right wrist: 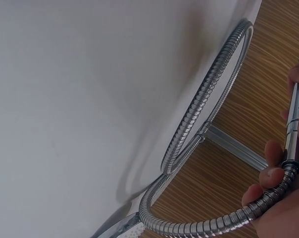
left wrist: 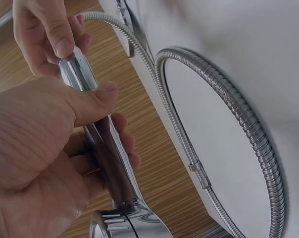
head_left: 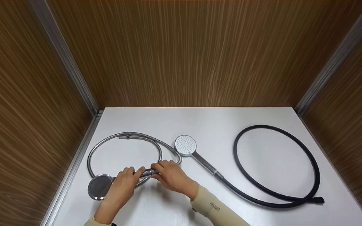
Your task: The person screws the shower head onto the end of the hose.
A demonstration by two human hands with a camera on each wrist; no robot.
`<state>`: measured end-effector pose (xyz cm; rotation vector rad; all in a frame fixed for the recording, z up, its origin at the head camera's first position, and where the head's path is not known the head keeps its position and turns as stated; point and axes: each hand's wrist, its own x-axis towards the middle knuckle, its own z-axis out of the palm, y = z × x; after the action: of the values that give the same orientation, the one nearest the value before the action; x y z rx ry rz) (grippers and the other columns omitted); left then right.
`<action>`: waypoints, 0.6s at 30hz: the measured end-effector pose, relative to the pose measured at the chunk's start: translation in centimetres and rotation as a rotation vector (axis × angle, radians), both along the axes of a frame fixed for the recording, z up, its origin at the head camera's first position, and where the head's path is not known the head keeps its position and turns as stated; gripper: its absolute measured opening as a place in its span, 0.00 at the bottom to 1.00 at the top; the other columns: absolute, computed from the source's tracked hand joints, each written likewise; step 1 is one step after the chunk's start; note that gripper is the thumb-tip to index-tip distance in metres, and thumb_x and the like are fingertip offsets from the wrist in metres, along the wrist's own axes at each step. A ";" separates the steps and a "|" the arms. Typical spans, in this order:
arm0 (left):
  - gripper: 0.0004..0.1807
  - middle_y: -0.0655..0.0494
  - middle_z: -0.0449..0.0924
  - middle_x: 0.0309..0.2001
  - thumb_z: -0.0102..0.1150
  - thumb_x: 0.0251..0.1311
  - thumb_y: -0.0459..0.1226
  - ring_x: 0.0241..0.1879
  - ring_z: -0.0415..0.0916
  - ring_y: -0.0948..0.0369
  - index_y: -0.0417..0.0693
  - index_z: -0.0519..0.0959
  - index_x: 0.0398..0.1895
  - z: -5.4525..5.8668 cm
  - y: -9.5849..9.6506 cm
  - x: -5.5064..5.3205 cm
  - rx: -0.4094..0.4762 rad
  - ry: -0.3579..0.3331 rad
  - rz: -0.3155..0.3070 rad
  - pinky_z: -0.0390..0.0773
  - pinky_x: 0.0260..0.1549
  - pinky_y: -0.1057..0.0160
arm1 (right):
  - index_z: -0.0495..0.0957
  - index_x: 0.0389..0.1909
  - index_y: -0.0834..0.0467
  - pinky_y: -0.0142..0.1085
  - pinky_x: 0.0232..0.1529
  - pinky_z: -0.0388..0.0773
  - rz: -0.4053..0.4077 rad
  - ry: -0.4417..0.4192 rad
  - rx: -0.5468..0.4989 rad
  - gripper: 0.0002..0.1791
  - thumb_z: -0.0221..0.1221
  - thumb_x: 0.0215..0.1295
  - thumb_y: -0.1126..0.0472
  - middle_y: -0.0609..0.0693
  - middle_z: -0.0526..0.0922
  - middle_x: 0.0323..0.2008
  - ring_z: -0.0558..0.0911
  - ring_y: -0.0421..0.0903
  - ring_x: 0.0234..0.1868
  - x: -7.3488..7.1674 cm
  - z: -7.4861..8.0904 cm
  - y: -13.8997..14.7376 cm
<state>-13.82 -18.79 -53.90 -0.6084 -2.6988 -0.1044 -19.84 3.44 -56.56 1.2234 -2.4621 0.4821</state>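
Note:
My left hand (head_left: 123, 186) grips the handle (left wrist: 112, 163) of a chrome shower head (head_left: 100, 187), fingers wrapped round it and thumb along the top. The head's round face is at the left of the head view. At the handle's other end, my right hand (head_left: 176, 177) pinches the chrome connector (right wrist: 292, 141) of a ribbed metal hose (right wrist: 204, 227). Handle and connector meet in one line between the hands. From the right hand the hose (left wrist: 248, 124) bends away and lies in loops on the white table.
A second shower head (head_left: 185, 145), with a white dotted face, lies mid-table on a black hose (head_left: 316, 166) looped at the right. The metal hose's free end (head_left: 124, 137) lies at the back left. Wood-grain panels (head_left: 181, 56) enclose the white table (head_left: 206, 122).

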 end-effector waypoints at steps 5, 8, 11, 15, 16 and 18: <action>0.27 0.51 0.74 0.29 0.74 0.51 0.26 0.29 0.73 0.54 0.50 0.81 0.56 0.0 0.0 0.0 0.000 0.002 -0.002 0.76 0.31 0.54 | 0.78 0.57 0.52 0.37 0.39 0.76 -0.002 -0.011 0.010 0.16 0.56 0.79 0.47 0.44 0.85 0.43 0.84 0.43 0.40 0.0 0.1 0.0; 0.25 0.51 0.74 0.29 0.74 0.54 0.29 0.30 0.73 0.54 0.51 0.81 0.56 0.0 0.0 -0.1 0.001 -0.001 0.000 0.76 0.31 0.54 | 0.78 0.57 0.52 0.37 0.39 0.76 -0.002 -0.019 0.012 0.16 0.55 0.79 0.47 0.44 0.85 0.43 0.84 0.43 0.41 0.0 0.2 0.0; 0.28 0.50 0.74 0.29 0.75 0.51 0.26 0.30 0.73 0.53 0.50 0.81 0.56 0.0 0.0 0.0 -0.004 0.002 0.002 0.77 0.31 0.53 | 0.78 0.56 0.52 0.37 0.39 0.76 -0.003 -0.024 0.011 0.16 0.55 0.80 0.47 0.44 0.85 0.43 0.84 0.43 0.41 0.1 0.1 0.0; 0.30 0.50 0.75 0.30 0.75 0.48 0.24 0.30 0.73 0.54 0.50 0.81 0.57 0.0 0.1 0.0 -0.003 -0.005 0.004 0.77 0.31 0.53 | 0.78 0.56 0.52 0.37 0.39 0.76 -0.003 -0.024 0.013 0.17 0.54 0.80 0.46 0.44 0.85 0.43 0.84 0.43 0.41 0.1 0.2 0.0; 0.29 0.50 0.75 0.29 0.75 0.49 0.25 0.30 0.73 0.54 0.50 0.81 0.57 0.1 0.1 0.0 -0.001 -0.009 0.005 0.77 0.31 0.53 | 0.79 0.56 0.52 0.37 0.39 0.76 -0.002 -0.024 0.014 0.17 0.54 0.80 0.46 0.44 0.85 0.43 0.84 0.43 0.41 0.1 0.2 0.0; 0.28 0.50 0.75 0.30 0.75 0.50 0.26 0.30 0.73 0.54 0.50 0.81 0.57 0.1 0.1 0.0 0.006 -0.019 0.007 0.77 0.31 0.53 | 0.79 0.56 0.52 0.37 0.39 0.76 -0.003 -0.032 0.010 0.17 0.54 0.80 0.46 0.44 0.85 0.43 0.84 0.43 0.41 0.1 0.2 0.0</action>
<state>-13.82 -18.70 -53.80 -0.5989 -2.7179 -0.1168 -19.77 3.48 -56.38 1.2250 -2.4955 0.4936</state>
